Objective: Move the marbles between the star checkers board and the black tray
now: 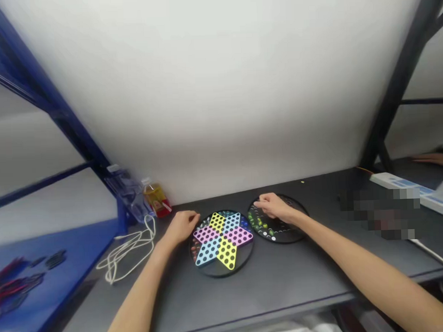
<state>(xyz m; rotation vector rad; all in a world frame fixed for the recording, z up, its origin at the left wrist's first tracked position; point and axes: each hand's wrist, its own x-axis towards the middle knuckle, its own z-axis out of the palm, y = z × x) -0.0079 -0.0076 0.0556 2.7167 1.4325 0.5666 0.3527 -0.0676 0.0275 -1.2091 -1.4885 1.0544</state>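
A round Chinese checkers board (pixel 221 234) lies on the dark table, its star in yellow, blue and pink with dark holes. Coloured marbles sit in the gaps between the star and the rim. My left hand (pixel 183 225) rests at the board's upper left edge with fingers curled in; whatever they hold, if anything, is hidden. To the right is a black round tray (pixel 282 236) with green marbles (pixel 260 222) and a few white ones along its left side. Over that tray my right hand (pixel 274 206) is closed in a pinch, and its fingertips hide what is between them.
A tangled white cable (pixel 132 251) and a bottle of yellow and red liquid (pixel 156 199) are on the left. Beyond stands a blue metal frame (pixel 71 127). A white power strip (pixel 407 186) lies at the right, near a blurred-out patch. The wall rises behind.
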